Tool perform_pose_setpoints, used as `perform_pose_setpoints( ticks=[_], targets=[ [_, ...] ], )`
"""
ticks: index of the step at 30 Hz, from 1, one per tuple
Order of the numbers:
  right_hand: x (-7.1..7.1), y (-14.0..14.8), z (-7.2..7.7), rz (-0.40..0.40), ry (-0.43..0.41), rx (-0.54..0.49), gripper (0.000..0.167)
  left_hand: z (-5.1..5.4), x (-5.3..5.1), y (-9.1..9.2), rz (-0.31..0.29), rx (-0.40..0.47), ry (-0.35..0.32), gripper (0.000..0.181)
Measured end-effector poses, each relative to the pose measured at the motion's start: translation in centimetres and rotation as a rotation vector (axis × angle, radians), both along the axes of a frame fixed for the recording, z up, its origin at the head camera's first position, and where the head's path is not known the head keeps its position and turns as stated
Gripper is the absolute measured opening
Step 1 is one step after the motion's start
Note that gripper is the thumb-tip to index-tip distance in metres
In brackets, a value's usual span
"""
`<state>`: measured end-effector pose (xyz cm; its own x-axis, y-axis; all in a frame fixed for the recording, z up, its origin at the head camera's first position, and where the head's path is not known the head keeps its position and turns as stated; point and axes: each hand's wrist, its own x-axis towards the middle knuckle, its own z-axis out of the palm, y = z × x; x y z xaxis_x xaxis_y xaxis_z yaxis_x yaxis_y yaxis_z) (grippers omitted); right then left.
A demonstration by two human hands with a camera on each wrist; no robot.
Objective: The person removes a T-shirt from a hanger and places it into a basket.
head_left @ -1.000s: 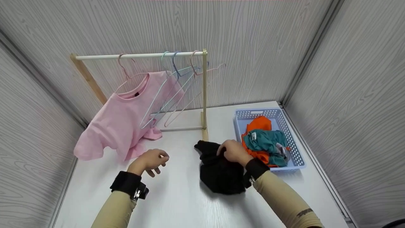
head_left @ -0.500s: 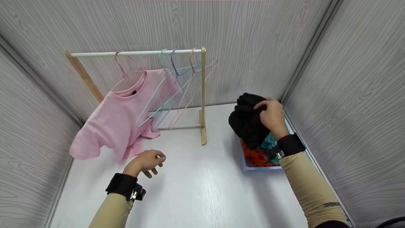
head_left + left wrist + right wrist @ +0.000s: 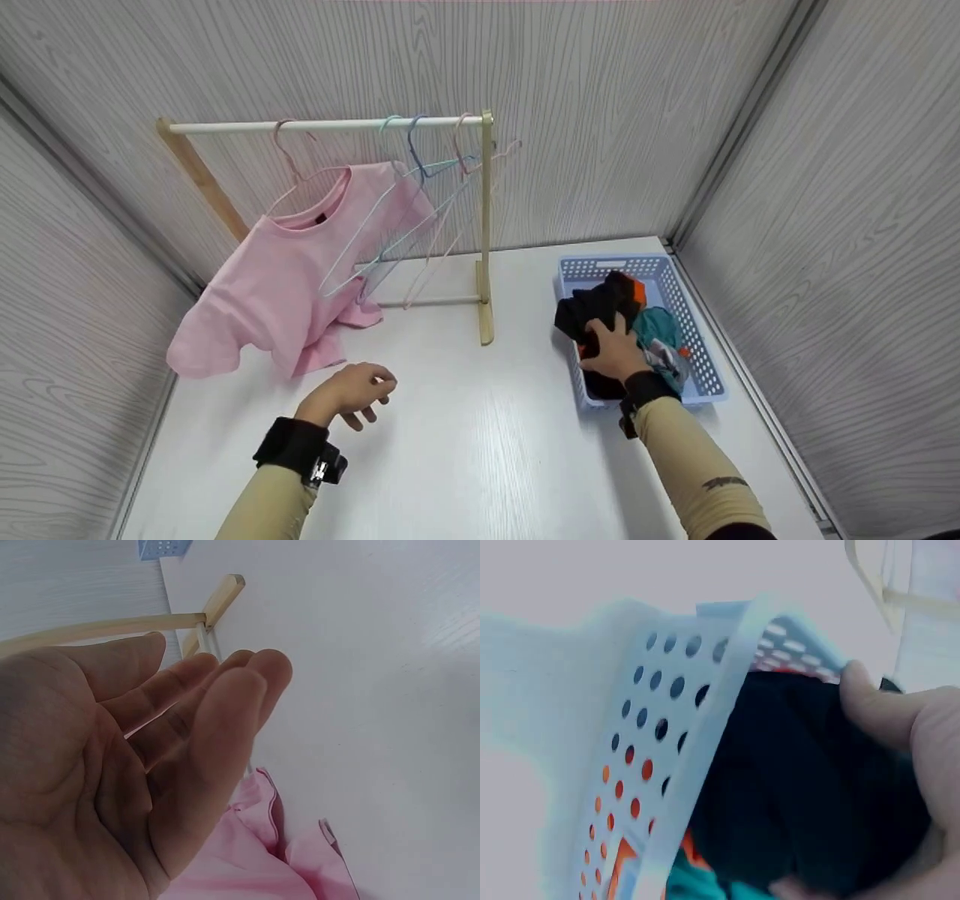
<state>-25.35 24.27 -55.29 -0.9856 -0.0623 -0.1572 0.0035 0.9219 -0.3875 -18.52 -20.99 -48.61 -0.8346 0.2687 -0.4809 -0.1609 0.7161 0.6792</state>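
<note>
A bundled black garment (image 3: 592, 308) lies in the blue perforated basket (image 3: 700, 375), partly over orange cloth (image 3: 639, 291) and beside a teal garment (image 3: 657, 328). My right hand (image 3: 616, 352) rests on the black garment with fingers spread. In the right wrist view, the thumb and fingertips touch black cloth (image 3: 802, 780) from either side. My left hand (image 3: 351, 391) hovers above the white table, holding nothing, its fingers loosely bent. Nearest to it is a pink T-shirt (image 3: 277, 277) on a pink hanger (image 3: 288, 154).
A garment rack (image 3: 225, 127) with wooden posts and a white rail stands at the back left. A mint hanger (image 3: 360, 229), a blue hanger (image 3: 412, 150) and another pink hanger (image 3: 459, 142) hang near its right post. Wood-grain walls enclose the white table (image 3: 465, 442).
My right hand lifted the black garment off the table, carried it right and lowered it into the basket. Its fingers have spread on the cloth. The left hand has barely moved.
</note>
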Motion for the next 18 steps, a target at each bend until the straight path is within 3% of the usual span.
perform_pose_setpoints(
  ticks=[3, 7, 10, 13, 18],
  targets=[
    [0.1, 0.9, -1.0, 0.041, 0.033, 0.025, 0.064, -0.2, 0.0, -0.1, -0.001, 0.001, -0.003, 0.030],
    [1.0, 1.4, -2.4, 0.087, 0.077, 0.162, 0.065, -0.5, 0.4, -0.3, 0.005, -0.001, -0.017, 0.030],
    [1.4, 1.2, -2.9, 0.096, 0.094, 0.211, 0.058, -0.6, 0.5, -0.6, 0.010, -0.002, -0.023, 0.030],
    [1.5, 0.6, -2.9, 0.104, 0.056, 0.232, 0.056, -0.6, 0.7, -0.8, 0.017, -0.004, -0.028, 0.031],
    [1.2, -0.1, -2.7, 0.139, -0.079, 0.233, 0.060, -0.6, 1.0, -0.8, 0.025, -0.006, -0.033, 0.031]
  ],
)
